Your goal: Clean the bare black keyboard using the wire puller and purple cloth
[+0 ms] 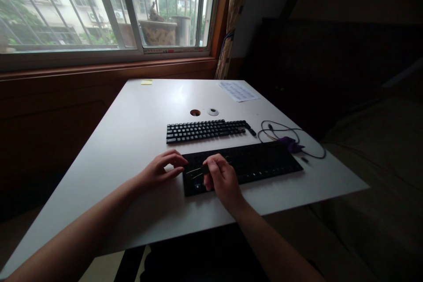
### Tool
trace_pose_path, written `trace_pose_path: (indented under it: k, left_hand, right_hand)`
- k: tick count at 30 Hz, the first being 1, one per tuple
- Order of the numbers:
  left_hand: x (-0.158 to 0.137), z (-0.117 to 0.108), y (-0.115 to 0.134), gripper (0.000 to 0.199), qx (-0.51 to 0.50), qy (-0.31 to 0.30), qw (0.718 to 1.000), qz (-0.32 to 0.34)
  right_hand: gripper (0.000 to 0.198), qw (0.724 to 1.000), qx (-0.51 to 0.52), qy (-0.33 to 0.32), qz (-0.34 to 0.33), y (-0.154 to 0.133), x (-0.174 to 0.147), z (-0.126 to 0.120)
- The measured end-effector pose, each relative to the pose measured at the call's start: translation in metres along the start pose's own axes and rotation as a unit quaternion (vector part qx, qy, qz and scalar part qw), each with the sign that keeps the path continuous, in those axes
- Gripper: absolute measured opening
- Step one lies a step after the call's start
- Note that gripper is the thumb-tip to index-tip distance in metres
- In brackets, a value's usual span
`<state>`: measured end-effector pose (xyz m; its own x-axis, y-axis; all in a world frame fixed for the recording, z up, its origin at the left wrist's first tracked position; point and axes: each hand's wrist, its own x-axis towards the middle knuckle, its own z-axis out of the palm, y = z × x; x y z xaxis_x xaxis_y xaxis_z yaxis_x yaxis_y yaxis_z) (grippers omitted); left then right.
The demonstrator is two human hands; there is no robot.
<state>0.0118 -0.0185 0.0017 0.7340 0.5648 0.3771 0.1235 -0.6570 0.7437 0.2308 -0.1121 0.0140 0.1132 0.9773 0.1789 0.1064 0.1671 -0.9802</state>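
A black keyboard lies on the white table, most of its surface dark and seemingly without keycaps. My right hand is closed on a wire keycap puller, whose two thin prongs point left over the keyboard's left end. At that same end, my left hand has its fingertips by the keyboard's left edge, thumb and forefinger curved apart with nothing between them. Behind the keyboard, loose black keycaps lie in close rows like a key layout.
A thin cable with a purple tie coils at the right, beside a small dark piece. Farther back are a table hole, a round grommet cover, a printed sheet and yellow sticky notes.
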Motion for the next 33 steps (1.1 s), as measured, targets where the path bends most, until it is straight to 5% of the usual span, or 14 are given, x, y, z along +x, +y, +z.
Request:
trace_pose_path:
  k: [7,15,24,33]
  left_hand:
    - [-0.001,0.009,0.007,0.026,-0.211,0.038,0.974,-0.076]
    - [0.001,0.011,0.005,0.017,-0.225,0.108,0.960,-0.126]
    - [0.002,0.007,0.011,0.015,-0.200,0.118,0.954,-0.189]
    - [0.002,0.003,0.004,0.016,-0.366,0.145,0.892,-0.225]
  right_hand:
    - [0.029,0.987,0.152,0.014,0.040,0.003,0.020,0.007]
    - [0.027,0.960,0.256,0.014,0.116,0.003,0.026,0.025]
    - [0.023,0.931,0.311,0.023,0.192,0.000,0.030,0.032]
    - [0.022,0.972,0.218,-0.022,0.078,-0.002,0.032,0.031]
